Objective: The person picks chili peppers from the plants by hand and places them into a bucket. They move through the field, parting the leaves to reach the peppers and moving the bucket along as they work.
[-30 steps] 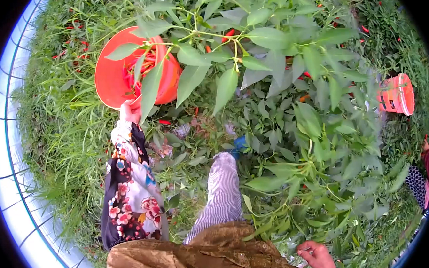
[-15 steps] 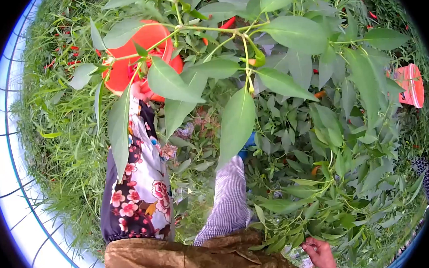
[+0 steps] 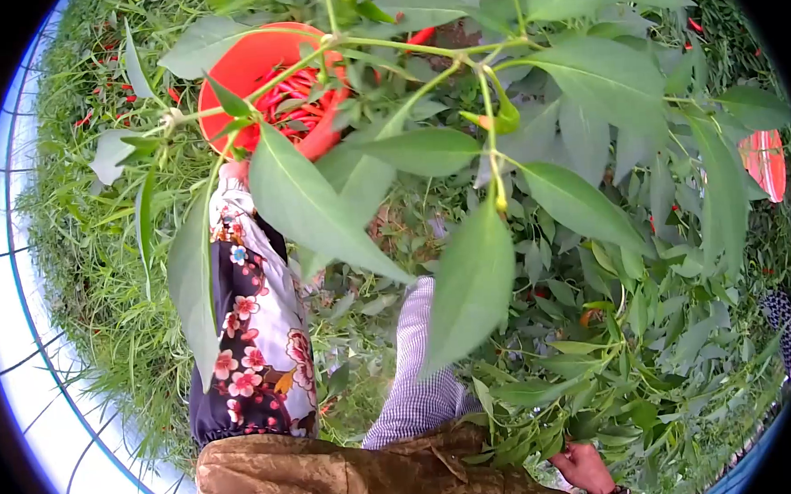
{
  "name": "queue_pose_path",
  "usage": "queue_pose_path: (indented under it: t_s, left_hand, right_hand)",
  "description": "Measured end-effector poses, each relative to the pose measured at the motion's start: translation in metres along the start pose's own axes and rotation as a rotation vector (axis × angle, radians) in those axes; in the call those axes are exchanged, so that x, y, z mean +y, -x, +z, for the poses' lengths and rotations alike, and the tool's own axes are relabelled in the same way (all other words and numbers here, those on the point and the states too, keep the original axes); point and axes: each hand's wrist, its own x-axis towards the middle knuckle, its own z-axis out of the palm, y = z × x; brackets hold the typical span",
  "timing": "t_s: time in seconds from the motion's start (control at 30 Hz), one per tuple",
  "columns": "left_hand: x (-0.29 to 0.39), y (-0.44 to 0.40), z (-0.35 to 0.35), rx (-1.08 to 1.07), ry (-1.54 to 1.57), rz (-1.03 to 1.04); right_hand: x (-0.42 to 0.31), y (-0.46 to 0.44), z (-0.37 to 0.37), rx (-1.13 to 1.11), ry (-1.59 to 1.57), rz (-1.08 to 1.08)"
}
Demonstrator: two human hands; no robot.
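Observation:
My left hand (image 3: 234, 171), at the end of a floral sleeve (image 3: 262, 343), is at the near rim of a red bucket (image 3: 223, 88). Leaves and the bucket cover its fingers, so its grip does not show. Inside the bucket lies a pile of red chili peppers (image 3: 294, 105). At the bottom right, my right hand (image 3: 586, 470) reaches among the leaves of a low pepper plant (image 3: 591, 384). Its fingers are curled in, and the tips are partly hidden; whatever they hold cannot be made out.
A leafy pepper branch (image 3: 439, 61) hangs close across the view, with a small turning pepper (image 3: 476, 119). Another red bucket (image 3: 764, 165) stands at the far right, near patterned clothing (image 3: 780, 321). Grass (image 3: 101, 262) and white plastic sheeting (image 3: 25, 356) line the left.
The bucket now shows the peppers inside it, and my left hand has shifted slightly left at its rim. My right hand has moved a little deeper into the leaves. The near branch has shifted in view.

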Motion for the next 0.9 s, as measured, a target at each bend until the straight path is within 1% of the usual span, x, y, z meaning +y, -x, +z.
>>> queue_pose_path:
  t_s: [0.1, 0.17, 0.23, 0.27, 0.3, 0.33, 0.37, 0.4, 0.43, 0.47, 0.5, 0.53, 0.57, 0.6, 0.67, 0.73, 0.77, 0.8, 0.87, 0.9]
  left_hand:
    - [0.008, 0.018, -0.017, 0.017, -0.122, 0.040]
    - [0.012, 0.042, -0.039, 0.037, -0.253, 0.078]
    - [0.009, 0.069, -0.076, 0.063, -0.455, 0.130]
    - [0.005, 0.079, -0.103, 0.053, -0.600, 0.163]
    - [-0.020, 0.061, -0.151, -0.058, -0.750, 0.226]
    - [-0.020, 0.103, -0.168, -0.037, -1.027, 0.324]
    - [-0.047, 0.104, -0.211, 0.040, -1.260, 0.434]
    - [-0.042, 0.160, -0.225, 0.038, -1.234, 0.392]
    - [-0.041, 0.197, -0.246, 0.093, -1.369, 0.278]
    - [-0.067, 0.203, -0.304, 0.159, -1.391, 0.355]
    - [-0.089, 0.209, -0.367, 0.183, -1.453, 0.275]
    - [-0.118, 0.207, -0.444, 0.112, -1.673, 0.331]
    - [-0.104, 0.278, -0.458, 0.142, -1.298, 0.182]
    - [-0.100, 0.324, -0.477, 0.213, -1.087, 0.015]
    - [-0.096, 0.383, -0.522, 0.354, -0.728, -0.258]
    - [-0.093, 0.423, -0.565, 0.449, -0.483, -0.420]
    - [-0.089, 0.437, -0.580, 0.484, -0.375, -0.478]
    - [-0.083, 0.442, -0.591, 0.495, -0.305, -0.514]
    - [-0.071, 0.427, -0.595, 0.471, -0.224, -0.552]
    - [-0.064, 0.402, -0.584, 0.429, -0.220, -0.552]
  right_hand:
    - [-0.014, 0.006, -0.001, -0.009, 0.087, -0.161]
    - [-0.020, 0.012, 0.007, 0.077, -0.025, -0.182]
    - [-0.027, 0.020, 0.013, 0.169, -0.137, -0.218]
    - [-0.046, 0.033, 0.002, 0.058, 0.153, -0.076]
    - [-0.030, 0.032, 0.007, 0.092, 0.058, -0.153]
    - [-0.009, 0.032, 0.014, 0.126, -0.038, -0.231]
    - [0.005, 0.035, 0.018, 0.160, -0.135, -0.309]
    - [0.010, 0.043, 0.018, 0.168, -0.079, -0.373]
    - [0.017, 0.051, 0.019, 0.185, -0.126, -0.387]
    - [0.023, 0.057, 0.020, 0.199, -0.173, -0.403]
    - [0.032, 0.062, 0.024, 0.207, -0.221, -0.421]
    - [0.045, 0.060, 0.029, 0.264, -0.229, -0.477]
    - [0.052, 0.064, 0.031, 0.264, -0.223, -0.497]
    - [0.055, 0.067, 0.030, 0.265, -0.217, -0.514]
    - [0.067, 0.065, 0.032, 0.269, -0.248, -0.550]
    - [0.073, 0.069, 0.032, 0.282, -0.081, -0.541]
    - [0.072, 0.069, 0.032, 0.288, -0.001, -0.531]
    - [0.069, 0.073, 0.037, 0.303, 0.012, -0.536]
    - [0.063, 0.085, 0.046, 0.348, 0.039, -0.528]
    - [0.068, 0.087, 0.050, 0.355, -0.038, -0.528]
